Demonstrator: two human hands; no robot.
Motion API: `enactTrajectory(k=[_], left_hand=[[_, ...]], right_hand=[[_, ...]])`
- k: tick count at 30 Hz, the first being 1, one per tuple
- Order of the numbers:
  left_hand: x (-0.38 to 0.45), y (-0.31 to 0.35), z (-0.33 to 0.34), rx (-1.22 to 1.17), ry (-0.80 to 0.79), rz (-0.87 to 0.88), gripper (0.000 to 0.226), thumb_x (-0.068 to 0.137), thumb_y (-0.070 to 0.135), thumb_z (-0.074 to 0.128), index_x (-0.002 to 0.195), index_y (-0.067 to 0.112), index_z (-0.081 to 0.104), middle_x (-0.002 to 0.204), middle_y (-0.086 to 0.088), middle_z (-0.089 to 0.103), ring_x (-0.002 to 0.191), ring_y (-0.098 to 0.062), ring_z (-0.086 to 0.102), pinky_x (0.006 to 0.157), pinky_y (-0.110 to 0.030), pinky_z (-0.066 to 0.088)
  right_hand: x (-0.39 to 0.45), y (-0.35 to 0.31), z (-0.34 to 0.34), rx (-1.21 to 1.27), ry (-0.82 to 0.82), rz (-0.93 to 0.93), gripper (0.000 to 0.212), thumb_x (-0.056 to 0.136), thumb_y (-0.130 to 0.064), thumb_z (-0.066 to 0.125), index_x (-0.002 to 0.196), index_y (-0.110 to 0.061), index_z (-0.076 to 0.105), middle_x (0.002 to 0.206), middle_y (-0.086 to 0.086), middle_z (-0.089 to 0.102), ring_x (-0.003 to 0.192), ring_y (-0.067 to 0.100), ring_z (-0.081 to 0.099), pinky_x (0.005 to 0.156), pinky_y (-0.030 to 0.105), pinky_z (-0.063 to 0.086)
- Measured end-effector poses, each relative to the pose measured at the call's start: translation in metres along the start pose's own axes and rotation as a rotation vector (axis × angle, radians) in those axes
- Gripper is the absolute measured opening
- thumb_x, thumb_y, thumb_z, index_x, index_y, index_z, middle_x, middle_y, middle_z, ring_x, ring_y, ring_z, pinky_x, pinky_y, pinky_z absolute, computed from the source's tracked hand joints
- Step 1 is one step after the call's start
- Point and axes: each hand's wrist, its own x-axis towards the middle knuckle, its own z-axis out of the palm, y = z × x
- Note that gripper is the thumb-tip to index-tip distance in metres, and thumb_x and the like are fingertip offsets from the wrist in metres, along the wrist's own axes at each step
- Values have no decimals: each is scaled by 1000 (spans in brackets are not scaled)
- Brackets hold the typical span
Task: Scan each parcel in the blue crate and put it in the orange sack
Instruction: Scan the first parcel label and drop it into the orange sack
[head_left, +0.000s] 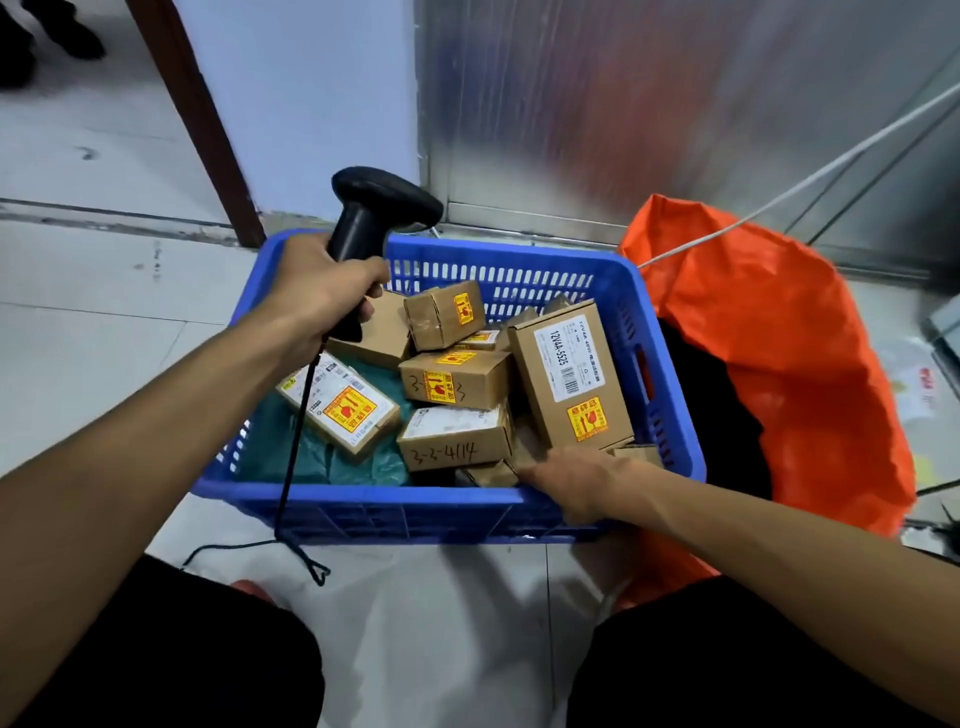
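Tiled floor (104, 332) holds a blue crate (363, 506) of parcels (457, 379); left hand (317, 291) grips a scanner (374, 208) above it, right hand (587, 483) reaches in, fingers hidden, orange sack (779, 338) beyond.

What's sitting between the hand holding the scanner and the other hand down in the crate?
In the head view, cardboard parcels lie between the left hand and right hand, nearest the one marked 3-3-4114.

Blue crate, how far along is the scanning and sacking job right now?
Done: unclear; the sack stands open beside the crate, its contents too dark to tell. In hand: the left hand grips the scanner, the right hand reaches among the parcels at the near right corner. Left: several boxes, including the tall box, and a green bag.
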Motion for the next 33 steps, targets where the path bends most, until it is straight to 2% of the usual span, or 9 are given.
enactTrajectory(k=[5,10,14,18,21,24,28,30,33], left_hand=[[1,4,12,5,-35,8,15,85,14,68,99,10,63,72,-5,64,48,-13,54,45,-25,47],[-2,10,28,-8,-97,16,17,88,13,68,103,12,62,75,-5,63,49,-11,54,44,-23,46],[3,8,31,6,-116,2,12,87,15,67,98,13,62,75,-4,63,49,-10,53,43,-21,45],[11,7,29,18,-124,-10,6,87,11,65,90,15,61,73,-4,64,49,-10,53,43,-21,45],[16,2,27,8,-137,-32,7,88,7,64,94,10,62,72,-5,69,45,-8,51,40,-18,44],[23,-4,26,19,-132,-56,7,89,4,63,92,11,60,72,-7,70,41,-5,51,40,-17,45],[33,-7,27,40,-101,-64,5,90,7,63,94,9,62,67,-7,67,43,-8,53,49,-24,50],[34,-9,28,55,-88,-60,3,91,9,64,92,8,62,60,-6,60,42,-11,50,48,-27,49],[30,-9,29,46,-99,-57,5,91,10,66,90,10,61,58,-7,56,40,-12,47,44,-25,46]], right_hand=[[2,-3,-4,26,-65,-11,46,92,-11,64,136,-13,52,123,13,62,108,28,61,81,31,43],[2,-13,-8,39,-164,-28,43,94,-10,61,136,-11,53,126,13,60,111,30,60,78,31,41],[6,-17,-24,165,-162,-39,36,97,-26,60,130,-12,58,125,12,61,109,30,61,81,36,48],[7,-12,-62,196,84,-47,34,100,-36,56,129,-18,58,119,8,62,105,26,61,90,40,53],[8,4,-83,175,301,-34,33,103,-34,50,132,-20,53,121,7,62,108,25,60,90,37,52],[15,34,-89,249,450,15,25,100,-31,54,122,-21,59,117,4,65,105,24,61,85,36,51],[22,78,-90,343,729,124,20,95,-22,61,114,-16,66,116,3,64,111,23,57,92,39,50],[25,96,-89,397,791,192,21,93,-21,61,113,-17,66,115,3,64,111,25,55,94,43,48],[28,115,-79,489,764,302,29,90,-27,57,117,-18,66,117,5,63,115,28,54,98,43,45]])
